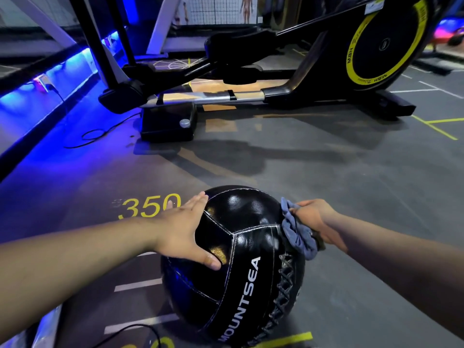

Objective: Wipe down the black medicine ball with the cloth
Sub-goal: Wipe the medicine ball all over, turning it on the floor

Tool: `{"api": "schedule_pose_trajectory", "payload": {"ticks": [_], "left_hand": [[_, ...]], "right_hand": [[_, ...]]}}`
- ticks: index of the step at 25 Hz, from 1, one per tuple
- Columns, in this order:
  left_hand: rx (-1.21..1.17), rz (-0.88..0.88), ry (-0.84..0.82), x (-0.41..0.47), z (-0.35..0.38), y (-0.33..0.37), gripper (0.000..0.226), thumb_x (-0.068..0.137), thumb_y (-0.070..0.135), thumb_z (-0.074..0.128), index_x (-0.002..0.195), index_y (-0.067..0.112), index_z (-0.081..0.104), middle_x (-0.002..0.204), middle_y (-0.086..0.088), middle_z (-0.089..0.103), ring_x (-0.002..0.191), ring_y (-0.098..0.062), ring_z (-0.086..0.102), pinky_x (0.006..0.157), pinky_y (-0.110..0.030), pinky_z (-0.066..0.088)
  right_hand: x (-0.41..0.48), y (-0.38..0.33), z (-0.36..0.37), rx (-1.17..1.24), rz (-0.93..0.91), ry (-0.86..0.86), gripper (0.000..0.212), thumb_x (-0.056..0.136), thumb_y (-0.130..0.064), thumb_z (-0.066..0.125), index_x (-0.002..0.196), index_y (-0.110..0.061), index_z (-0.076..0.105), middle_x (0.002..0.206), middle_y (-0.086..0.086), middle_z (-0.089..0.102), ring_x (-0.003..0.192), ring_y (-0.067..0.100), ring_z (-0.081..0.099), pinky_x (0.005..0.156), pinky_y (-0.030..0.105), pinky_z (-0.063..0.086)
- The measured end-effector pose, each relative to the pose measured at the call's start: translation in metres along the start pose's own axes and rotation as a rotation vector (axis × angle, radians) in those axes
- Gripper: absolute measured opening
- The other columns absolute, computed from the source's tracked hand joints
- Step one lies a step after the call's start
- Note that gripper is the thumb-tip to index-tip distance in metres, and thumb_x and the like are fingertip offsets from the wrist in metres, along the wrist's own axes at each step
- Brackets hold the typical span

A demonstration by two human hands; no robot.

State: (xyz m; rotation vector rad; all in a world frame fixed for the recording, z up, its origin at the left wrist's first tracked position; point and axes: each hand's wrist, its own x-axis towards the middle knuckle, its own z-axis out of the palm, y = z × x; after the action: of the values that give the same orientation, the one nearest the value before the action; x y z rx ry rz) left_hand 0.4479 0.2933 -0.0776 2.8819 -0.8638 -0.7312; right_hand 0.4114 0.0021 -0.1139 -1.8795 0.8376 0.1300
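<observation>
The black medicine ball (233, 267) sits on the gym floor (351, 197) right in front of the person, laces facing right and the white lettering running down the near side. The left hand (185, 229) is spread flat against the upper left of the ball, thumb hooked low, just bracing it. The right hand (313, 219) is closed around a bunched-up grey-blue cloth (297, 232), pressing it against the ball's upper right edge.

What could go wrong, as far as I can guess: the ball is round and only pinned from one side, so a hard swipe with the cloth could roll it away to the left or spin it under the palm. That glossy skin looks slick too, so the bracing hand might slide. The cloth is pretty wadded up, so it probably only touches a small patch per pass, and the laced seam on the right looks like a spot where it could snag or skip dirt. The underside won't get cleaned unless the ball gets turned.

Around it: a big elliptical machine (276, 71) with a yellow-ringed flywheel stands well behind, not in the way. A black cable (130, 332) trails on the floor near the lower left, close enough to catch if the ball rolls that way. Yellow numbers are painted on the floor just beside the left hand.
</observation>
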Motion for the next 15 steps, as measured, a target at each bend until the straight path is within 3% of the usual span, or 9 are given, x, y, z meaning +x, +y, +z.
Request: {"api": "schedule_pose_trajectory", "payload": {"ticks": [1, 3, 4, 6, 8, 10, 11, 13, 15], "left_hand": [[-0.012, -0.002, 0.003, -0.001, 0.000, -0.001, 0.157, 0.041, 0.092, 0.062, 0.152, 0.018, -0.021, 0.161, 0.007, -0.023, 0.150, -0.014, -0.010, 0.122, -0.048, -0.006], [-0.033, -0.012, 0.005, -0.002, -0.002, -0.001, 0.155, 0.044, 0.088, 0.066, 0.152, 0.018, -0.020, 0.161, 0.007, -0.022, 0.150, -0.015, -0.009, 0.121, -0.046, -0.007], [-0.036, -0.019, 0.004, -0.003, -0.003, 0.000, 0.153, 0.046, 0.086, 0.068, 0.152, 0.019, -0.020, 0.161, 0.007, -0.021, 0.150, -0.016, -0.009, 0.121, -0.045, -0.007], [-0.042, -0.034, 0.008, -0.007, -0.005, 0.001, 0.151, 0.049, 0.080, 0.071, 0.152, 0.020, -0.021, 0.162, 0.007, -0.020, 0.150, -0.019, -0.007, 0.121, -0.043, -0.006], [-0.055, -0.042, 0.008, -0.011, -0.006, 0.001, 0.149, 0.051, 0.077, 0.073, 0.152, 0.021, -0.022, 0.162, 0.009, -0.019, 0.150, -0.021, -0.006, 0.120, -0.039, -0.001], [-0.067, -0.028, 0.007, -0.012, -0.006, -0.001, 0.149, 0.053, 0.076, 0.074, 0.151, 0.022, -0.024, 0.161, 0.009, -0.020, 0.150, -0.022, -0.007, 0.119, -0.034, 0.002], [-0.075, -0.016, 0.007, -0.012, -0.004, -0.002, 0.148, 0.054, 0.075, 0.075, 0.151, 0.022, -0.025, 0.161, 0.009, -0.021, 0.148, -0.019, -0.011, 0.118, -0.032, 0.000], [-0.088, 0.013, 0.006, -0.013, -0.002, -0.002, 0.147, 0.057, 0.073, 0.075, 0.150, 0.021, -0.026, 0.159, 0.010, -0.025, 0.135, -0.007, -0.021, 0.114, -0.027, -0.006], [-0.075, 0.034, 0.011, -0.013, 0.000, -0.003, 0.148, 0.057, 0.074, 0.075, 0.150, 0.020, -0.027, 0.152, 0.015, -0.031, 0.124, -0.004, -0.023, 0.108, -0.023, -0.010]], "right_hand": [[-0.002, 0.000, 0.000, -0.015, -0.005, -0.019, 0.025, 0.096, -0.025, 0.056, 0.094, -0.006, 0.072, 0.046, -0.007, 0.057, 0.037, 0.003, 0.053, 0.041, 0.011, 0.039], [-0.003, 0.002, 0.003, -0.097, 0.051, -0.045, 0.032, 0.103, -0.025, 0.038, 0.096, -0.011, 0.065, 0.065, -0.008, 0.056, 0.073, 0.008, 0.067, 0.055, 0.013, 0.040], [0.001, 0.009, 0.002, -0.169, 0.071, -0.019, 0.031, 0.103, -0.023, 0.034, 0.096, -0.013, 0.062, 0.071, -0.008, 0.052, 0.086, 0.012, 0.064, 0.058, 0.014, 0.039], [0.008, 0.022, 0.005, -0.052, 0.148, 0.012, 0.017, 0.097, -0.020, 0.049, 0.097, -0.010, 0.063, 0.073, -0.002, 0.056, 0.073, 0.016, 0.058, 0.052, 0.016, 0.040], [0.007, 0.025, 0.003, 0.001, 0.183, 0.058, 0.017, 0.089, -0.019, 0.063, 0.082, -0.004, 0.068, 0.065, 0.004, 0.063, 0.054, 0.016, 0.056, 0.049, 0.024, 0.043], [0.006, 0.023, 0.006, 0.048, 0.102, 0.031, 0.021, 0.088, -0.017, 0.064, 0.073, -0.003, 0.070, 0.050, 0.003, 0.063, 0.041, 0.011, 0.055, 0.047, 0.026, 0.047], [0.005, 0.017, 0.008, 0.057, 0.035, 0.023, 0.020, 0.088, -0.017, 0.064, 0.075, -0.004, 0.072, 0.052, 0.003, 0.067, 0.043, 0.011, 0.059, 0.049, 0.028, 0.053], [-0.003, 0.000, 0.014, 0.092, -0.125, -0.008, 0.012, 0.086, -0.013, 0.065, 0.088, -0.013, 0.077, 0.076, 0.002, 0.076, 0.068, 0.014, 0.071, 0.073, 0.036, 0.061], [-0.018, -0.016, 0.019, -0.061, -0.399, -0.043, 0.025, 0.085, -0.012, 0.064, 0.105, -0.021, 0.075, 0.096, -0.006, 0.076, 0.091, 0.011, 0.070, 0.091, 0.032, 0.055]]}}
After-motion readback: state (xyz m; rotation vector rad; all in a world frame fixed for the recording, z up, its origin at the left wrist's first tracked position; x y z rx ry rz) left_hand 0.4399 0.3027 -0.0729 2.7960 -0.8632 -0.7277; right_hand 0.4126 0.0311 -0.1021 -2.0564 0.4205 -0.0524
